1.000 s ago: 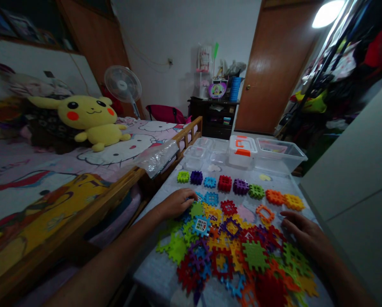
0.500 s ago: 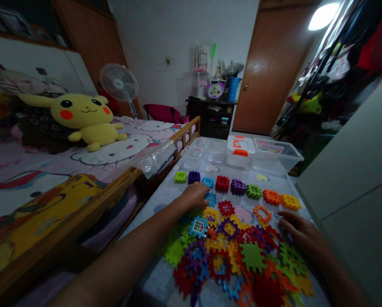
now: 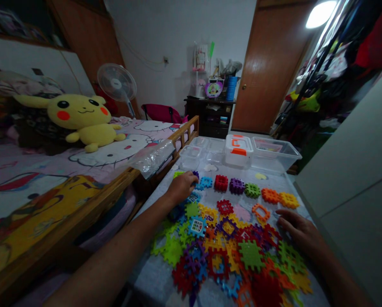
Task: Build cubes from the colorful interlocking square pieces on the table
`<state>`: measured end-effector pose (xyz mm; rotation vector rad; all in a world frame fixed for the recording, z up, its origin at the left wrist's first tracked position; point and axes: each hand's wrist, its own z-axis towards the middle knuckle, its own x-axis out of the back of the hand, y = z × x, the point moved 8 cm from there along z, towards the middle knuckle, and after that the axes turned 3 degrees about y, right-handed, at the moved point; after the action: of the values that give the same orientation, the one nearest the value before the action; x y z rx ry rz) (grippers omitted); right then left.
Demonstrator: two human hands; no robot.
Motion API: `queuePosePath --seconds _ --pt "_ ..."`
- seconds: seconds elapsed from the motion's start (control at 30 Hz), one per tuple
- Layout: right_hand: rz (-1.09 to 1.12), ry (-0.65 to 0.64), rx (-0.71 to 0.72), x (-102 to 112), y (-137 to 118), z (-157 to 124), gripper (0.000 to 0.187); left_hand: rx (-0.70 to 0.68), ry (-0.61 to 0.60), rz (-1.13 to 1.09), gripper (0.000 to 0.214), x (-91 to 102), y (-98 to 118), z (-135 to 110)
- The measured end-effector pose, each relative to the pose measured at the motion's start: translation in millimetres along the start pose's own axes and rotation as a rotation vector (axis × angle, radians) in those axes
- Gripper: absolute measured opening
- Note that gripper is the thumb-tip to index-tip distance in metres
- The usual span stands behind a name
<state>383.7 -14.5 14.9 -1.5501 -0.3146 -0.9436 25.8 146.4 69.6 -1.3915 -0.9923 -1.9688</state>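
A heap of flat, toothed plastic tiles in many colours covers the near part of the table. Beyond it runs a row of stacked tile blocks: green, purple, blue, red, purple, green, orange, yellow. My left hand reaches to the row's left end, fingers curled over the green and purple blocks and partly hiding them. My right hand rests flat on the heap's right edge, fingers spread.
Clear plastic bins and a white box with orange latches stand at the table's far end. A bed with a wooden rail and a yellow plush toy lies to the left. A white cabinet borders the right.
My left hand has moved away from the heap, forward and left, to the green and purple blocks at the row's left end. My right hand has stayed put.
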Motion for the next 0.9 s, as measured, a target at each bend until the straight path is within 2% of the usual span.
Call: queuePosePath --seconds 0.07,0.13,0.33,0.47,0.63,0.77,0.9 --pt "-0.006 -0.001 -0.002 0 0 0 0.046 -0.005 0.008 0.037 0.021 -1.1 -5 -7" --pt "-0.009 -0.009 -0.007 -1 2 0 0.047 -0.027 -0.034 0.032 0.021 -8.0 -9 -13" --pt "0.0 -0.022 -0.026 -3 6 -1 0.05 -0.141 -0.154 -0.128 0.032 -21.5 -19 -22" --pt "-0.005 -0.017 -0.027 -3 6 0 0.051 -0.217 -0.286 -0.127 0.051 -25.9 -20 -20" --pt "0.009 -0.006 -0.024 -1 0 -1 0.05 -0.215 -0.445 -0.064 0.077 -30.2 -12 -12" --pt "0.02 0.001 -0.021 1 -3 -2 0.046 -0.182 -0.499 0.007 0.075 -36.1 -8 -4" --pt "0.011 0.011 -0.018 1 -2 -2 0.044 -0.172 -0.484 0.029 0.064 -39.5 -10 1"
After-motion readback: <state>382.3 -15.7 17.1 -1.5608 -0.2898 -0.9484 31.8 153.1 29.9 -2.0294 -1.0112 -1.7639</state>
